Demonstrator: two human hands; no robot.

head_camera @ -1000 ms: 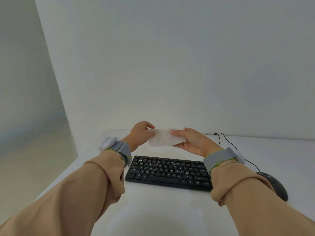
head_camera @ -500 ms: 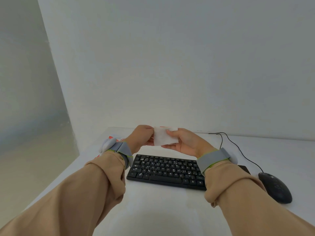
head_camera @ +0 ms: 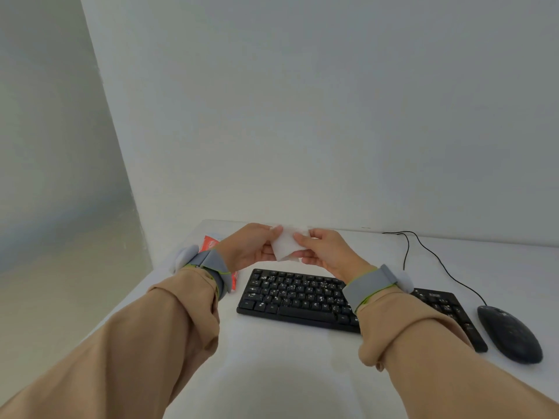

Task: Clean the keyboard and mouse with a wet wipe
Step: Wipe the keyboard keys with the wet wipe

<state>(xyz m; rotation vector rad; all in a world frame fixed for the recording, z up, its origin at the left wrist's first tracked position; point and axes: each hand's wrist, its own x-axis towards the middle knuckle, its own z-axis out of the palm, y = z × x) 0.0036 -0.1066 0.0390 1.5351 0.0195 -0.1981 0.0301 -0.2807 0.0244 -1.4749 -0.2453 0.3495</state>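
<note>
A white wet wipe (head_camera: 286, 244), folded small, hangs in the air above the far edge of the black keyboard (head_camera: 298, 299). My left hand (head_camera: 252, 246) pinches its left side and my right hand (head_camera: 325, 252) pinches its right side. The keyboard lies on the white table (head_camera: 272, 367), with my right forearm covering its middle right part. A black wired mouse (head_camera: 509, 334) rests on the table to the right of the keyboard, clear of both hands.
A red and white wipe packet (head_camera: 211, 243) lies at the table's far left, partly behind my left wrist. The mouse cable (head_camera: 435, 258) runs back toward the white wall. The table's left edge drops off beside my left forearm.
The wipe has been folded from a wide sheet into a smaller piece, and my hands have drawn closer together. The view has shifted, showing more of the keyboard, the mouse and the packet.
</note>
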